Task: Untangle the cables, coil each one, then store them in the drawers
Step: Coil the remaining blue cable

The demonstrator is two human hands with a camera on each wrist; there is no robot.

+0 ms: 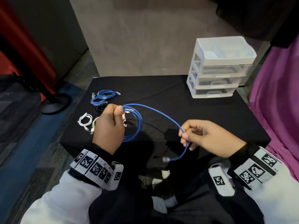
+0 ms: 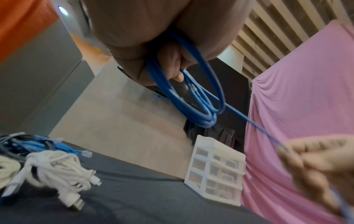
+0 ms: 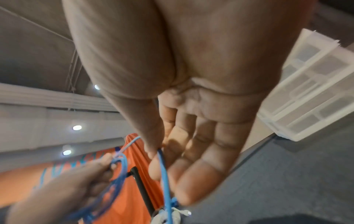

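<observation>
My left hand (image 1: 111, 125) grips several loops of a blue network cable (image 1: 137, 120) above the black table (image 1: 202, 113); the loops (image 2: 193, 100) hang from its curled fingers. The cable's free length arcs right to my right hand (image 1: 199, 135), which pinches it between thumb and forefinger (image 3: 153, 153). The tail droops below that hand, ending in a clear plug (image 1: 165, 159) past the table's near edge. A white three-drawer unit (image 1: 220, 70) stands at the table's back right with its drawers closed.
Coiled cables lie at the table's left: a blue one (image 1: 103, 97), a black one (image 1: 101, 109), white ones (image 1: 85, 121) and a cream one (image 1: 95, 125). A magenta cloth (image 1: 278, 97) hangs at the right. A black stand base (image 1: 55, 102) sits on the floor left.
</observation>
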